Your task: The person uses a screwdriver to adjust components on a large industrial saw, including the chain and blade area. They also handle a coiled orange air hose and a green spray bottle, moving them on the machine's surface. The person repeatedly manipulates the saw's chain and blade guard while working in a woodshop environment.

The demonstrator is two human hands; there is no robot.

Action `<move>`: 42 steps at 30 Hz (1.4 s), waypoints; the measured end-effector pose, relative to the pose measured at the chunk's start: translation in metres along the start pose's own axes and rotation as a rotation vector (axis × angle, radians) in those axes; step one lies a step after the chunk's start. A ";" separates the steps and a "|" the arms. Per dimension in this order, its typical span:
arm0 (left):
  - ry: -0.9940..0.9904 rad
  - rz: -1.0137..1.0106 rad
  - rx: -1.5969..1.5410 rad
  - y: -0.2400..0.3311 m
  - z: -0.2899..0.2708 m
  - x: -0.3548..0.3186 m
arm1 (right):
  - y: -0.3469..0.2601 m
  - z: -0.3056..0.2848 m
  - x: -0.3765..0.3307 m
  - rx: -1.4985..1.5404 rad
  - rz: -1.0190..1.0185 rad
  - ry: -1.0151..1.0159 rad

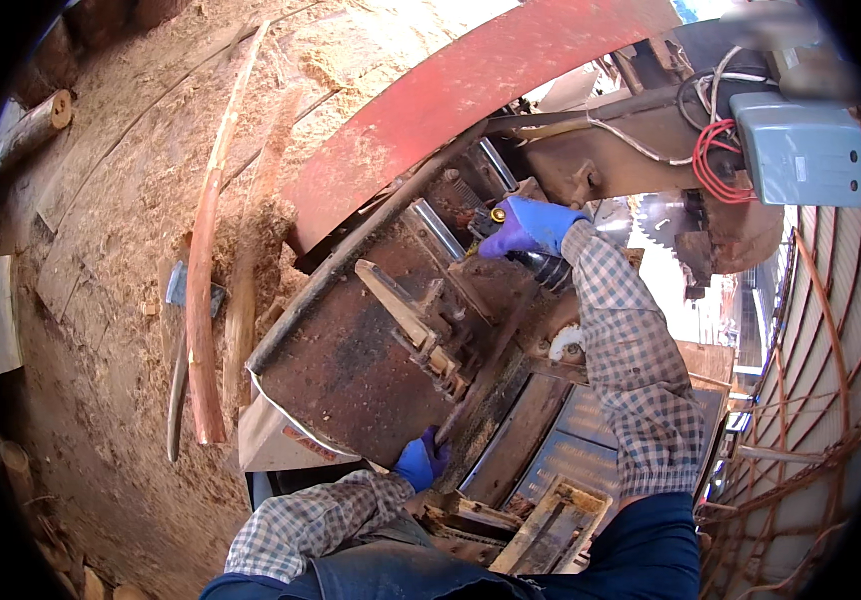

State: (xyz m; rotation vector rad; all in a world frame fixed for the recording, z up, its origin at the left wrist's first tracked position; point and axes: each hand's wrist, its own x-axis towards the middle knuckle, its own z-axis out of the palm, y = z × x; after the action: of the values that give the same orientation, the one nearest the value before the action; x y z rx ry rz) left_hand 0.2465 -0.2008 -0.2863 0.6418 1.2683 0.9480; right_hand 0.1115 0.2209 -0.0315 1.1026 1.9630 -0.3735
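Note:
My right hand (531, 228), in a blue-purple glove, is closed around a dark, rounded, bottle-like thing (548, 270), mostly covered by the glove and sleeve. A small yellow ring (498, 215) shows by its fingertips. That hand is over the far part of a rusty machine bed (336, 350), beside a bright metal rod (439, 230). Lower down, at the bed's near edge, my left hand (421, 462) wraps around the near end of a long brown bar (491, 370). Between the hands stands a worn metal and wood clamp-like fitting (416, 325).
A toothed saw blade (656, 235) sits beyond my right forearm. Above it are a grey-blue box (799, 150) and red cables (716, 160). A curved red metal guard (471, 100) spans the far side. Long wood strips (213, 250) lie on the sawdust-covered floor (101, 330).

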 end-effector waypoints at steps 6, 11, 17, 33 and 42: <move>-0.027 0.010 -0.010 0.002 -0.003 -0.002 | 0.001 0.007 0.021 -0.094 0.003 -0.031; -0.068 -0.016 -0.033 0.003 -0.005 -0.004 | -0.003 0.009 0.010 -0.126 -0.077 0.041; -0.229 -0.169 -0.374 0.020 -0.028 -0.008 | 0.045 0.031 -0.085 0.405 -0.078 0.260; -0.580 0.112 0.222 0.294 -0.291 -0.025 | -0.001 0.273 -0.328 1.717 -0.293 0.608; -0.422 -0.063 -0.108 0.213 -0.223 -0.078 | -0.040 0.425 -0.366 2.107 -0.276 0.749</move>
State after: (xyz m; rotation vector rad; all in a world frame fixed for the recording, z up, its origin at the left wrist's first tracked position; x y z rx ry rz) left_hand -0.0213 -0.1856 -0.1162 0.6708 0.8522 0.7731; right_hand 0.3975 -0.2621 -0.0093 2.2580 1.7393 -2.8902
